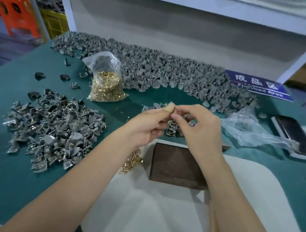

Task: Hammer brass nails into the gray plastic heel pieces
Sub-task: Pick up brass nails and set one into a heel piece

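Note:
My left hand [149,123] and my right hand [200,127] meet above the middle of the green table [9,169]. Between their fingertips sits a small brass nail [174,110]; the left thumb presses against it and the right fingers pinch it. A gray heel piece may be inside the left hand, but fingers hide it. Loose brass nails [131,162] lie under my left wrist. A dark metal block [176,165] sits just below my hands. A small cluster of gray heel pieces [174,129] lies beneath my fingers.
A pile of gray heel pieces with nails [53,128] lies at left. A long heap of gray heel pieces [160,71] runs along the back. A clear bag of brass nails [106,83] stands between them. Crumpled plastic [252,130], a phone [295,135] and a blue sign [257,85] are at right.

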The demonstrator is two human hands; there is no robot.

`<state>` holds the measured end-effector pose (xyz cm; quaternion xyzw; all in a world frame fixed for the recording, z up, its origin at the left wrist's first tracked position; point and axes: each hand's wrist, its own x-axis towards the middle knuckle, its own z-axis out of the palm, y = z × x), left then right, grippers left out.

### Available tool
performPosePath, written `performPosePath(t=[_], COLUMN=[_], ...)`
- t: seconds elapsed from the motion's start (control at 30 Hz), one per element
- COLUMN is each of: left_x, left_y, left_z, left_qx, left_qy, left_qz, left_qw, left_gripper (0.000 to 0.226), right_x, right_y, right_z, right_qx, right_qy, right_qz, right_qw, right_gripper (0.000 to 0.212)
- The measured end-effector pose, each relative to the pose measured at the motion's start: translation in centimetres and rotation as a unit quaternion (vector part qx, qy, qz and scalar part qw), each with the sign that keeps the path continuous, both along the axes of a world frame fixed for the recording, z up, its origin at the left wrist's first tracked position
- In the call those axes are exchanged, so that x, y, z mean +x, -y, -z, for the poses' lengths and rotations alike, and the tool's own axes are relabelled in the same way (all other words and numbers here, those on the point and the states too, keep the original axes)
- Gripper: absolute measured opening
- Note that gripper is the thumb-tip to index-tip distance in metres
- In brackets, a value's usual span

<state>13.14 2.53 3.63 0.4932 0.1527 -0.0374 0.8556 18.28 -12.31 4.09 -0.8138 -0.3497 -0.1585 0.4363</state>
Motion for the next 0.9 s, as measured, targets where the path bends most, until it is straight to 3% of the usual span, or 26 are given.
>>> performPosePath(t=[0.13,0.3,0.37,0.4,0.5,0.67,0.73,0.9], left_x=[0.4,0.5,0.2,0.0,-0.5,-1.1,-1.3,-2.5], left_y=[-1.4,-2.3,-2.7,-3.1,-4.7,-5.3,-5.8,-8.3], left_z=[0.8,1.8,2.3,2.5,3.0,2.2,1.7,0.2], left_qx=[0.115,0.118,0.189,0.277,0.533,0.704,0.726,0.731], left_qy=[0.038,0.044,0.047,0.049,0.058,0.059,0.046,-0.002], left_qz=[0.021,-0.075,-0.103,-0.124,-0.152,-0.092,-0.103,-0.153], left_qw=[0.992,0.989,0.975,0.952,0.831,0.701,0.678,0.665], left_gripper=[0.017,0.018,0.018,0.018,0.016,0.019,0.020,0.019], right_x=[1.0,1.8,2.0,2.0,2.0,1.8,1.8,1.9], right_y=[0.5,1.1,1.2,1.3,1.5,1.4,1.4,1.5], right_z=[0.6,1.6,2.0,2.1,2.2,2.4,2.4,2.5], right_qx=[-0.005,-0.026,-0.038,-0.039,-0.036,-0.087,-0.100,-0.119], right_qy=[0.017,-0.013,-0.032,-0.042,-0.060,-0.079,-0.079,-0.084], right_qz=[0.009,0.028,0.034,0.038,0.043,0.031,0.028,0.021], right_qw=[1.000,0.999,0.998,0.998,0.997,0.993,0.991,0.989], right_gripper=[0.010,0.004,0.003,0.004,0.004,0.007,0.007,0.007])
